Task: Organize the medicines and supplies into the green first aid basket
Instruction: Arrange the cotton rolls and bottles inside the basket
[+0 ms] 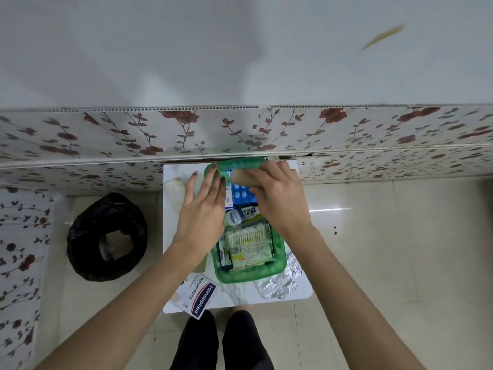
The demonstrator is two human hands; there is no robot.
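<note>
small white table [298, 292] first, the green first aid basket [248, 276] on it, long axis running away from the person. right hand [277, 198] grips a tan bandage roll [241, 177] over the far end, roll lying crosswise, just above a blue dotted box [241, 194]. left hand [205, 206] rests flat, fingers loose, on the basket's left rim. inside: cotton swabs [248, 236], a tube [241, 215]. outside (not yet packed): foil pack [280, 283], hansaplast box [198, 295]
</note>
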